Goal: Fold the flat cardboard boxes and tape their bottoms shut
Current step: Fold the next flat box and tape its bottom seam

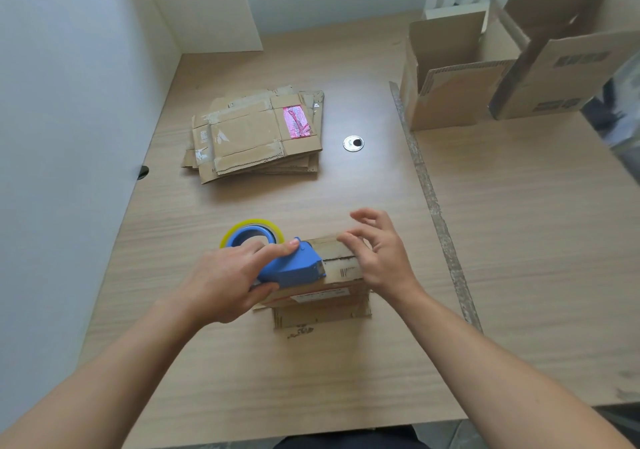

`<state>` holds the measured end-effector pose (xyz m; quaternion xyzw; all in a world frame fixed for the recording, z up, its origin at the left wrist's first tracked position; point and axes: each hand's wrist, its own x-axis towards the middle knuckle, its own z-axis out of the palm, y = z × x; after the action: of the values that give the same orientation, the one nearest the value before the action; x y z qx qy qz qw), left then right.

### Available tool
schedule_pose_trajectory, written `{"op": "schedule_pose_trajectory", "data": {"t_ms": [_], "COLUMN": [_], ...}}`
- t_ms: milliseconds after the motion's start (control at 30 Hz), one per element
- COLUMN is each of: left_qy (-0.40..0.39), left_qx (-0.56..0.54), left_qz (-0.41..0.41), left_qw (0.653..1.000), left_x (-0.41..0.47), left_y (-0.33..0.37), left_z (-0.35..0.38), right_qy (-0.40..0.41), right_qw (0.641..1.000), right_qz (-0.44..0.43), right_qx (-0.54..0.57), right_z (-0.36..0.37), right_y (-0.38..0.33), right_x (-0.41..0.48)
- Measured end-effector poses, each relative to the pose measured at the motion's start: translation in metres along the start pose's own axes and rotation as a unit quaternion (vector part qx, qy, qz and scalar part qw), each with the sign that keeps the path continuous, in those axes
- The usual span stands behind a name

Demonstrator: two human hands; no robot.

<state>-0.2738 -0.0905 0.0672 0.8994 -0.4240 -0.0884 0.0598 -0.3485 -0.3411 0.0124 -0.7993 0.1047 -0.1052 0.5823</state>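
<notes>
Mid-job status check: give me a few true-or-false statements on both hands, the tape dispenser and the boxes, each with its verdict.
1. The left hand grips the blue plastic tape dispenser. True.
2. The dispenser lies on the flat stack. False: it sits on the small brown cardboard box nearest the person; the stack of flattened cardboard boxes lies apart, farther back.
3. The right hand holds scissors. False: it holds nothing, its fingers loosely spread over the small box.
4. Two upright open-topped cardboard boxes stand at the far right of the wooden table. True.
</notes>
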Motion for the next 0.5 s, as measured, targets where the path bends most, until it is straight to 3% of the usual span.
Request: {"op": "schedule_pose_trajectory", "data": {"t_ms": [67, 167, 367, 500], "left_qy": [0.0, 0.005, -0.018, -0.022], "left_qx": [0.001, 0.003, -0.03, -0.03], "left_qz": [0.004, 0.006, -0.013, -0.013], "left_qw": [1.0, 1.0, 0.999, 0.999], "left_x": [0.0, -0.003, 0.003, 0.003], "left_y": [-0.001, -0.002, -0.006, -0.006], "left_z": [0.0, 0.002, 0.001, 0.001], "right_qy": [0.016, 0.116, 0.049, 0.048], "right_qw": [0.999, 0.982, 0.96, 0.928], "right_qz": [0.027, 0.111, 0.249, 0.323], "right_qx": [0.019, 0.098, 0.117, 0.18], "right_z": [-0.011, -0.043, -0.06, -0.048], "right_y": [0.003, 0.014, 0.023, 0.025], "right_x": [-0.003, -0.004, -0.004, -0.004]}}
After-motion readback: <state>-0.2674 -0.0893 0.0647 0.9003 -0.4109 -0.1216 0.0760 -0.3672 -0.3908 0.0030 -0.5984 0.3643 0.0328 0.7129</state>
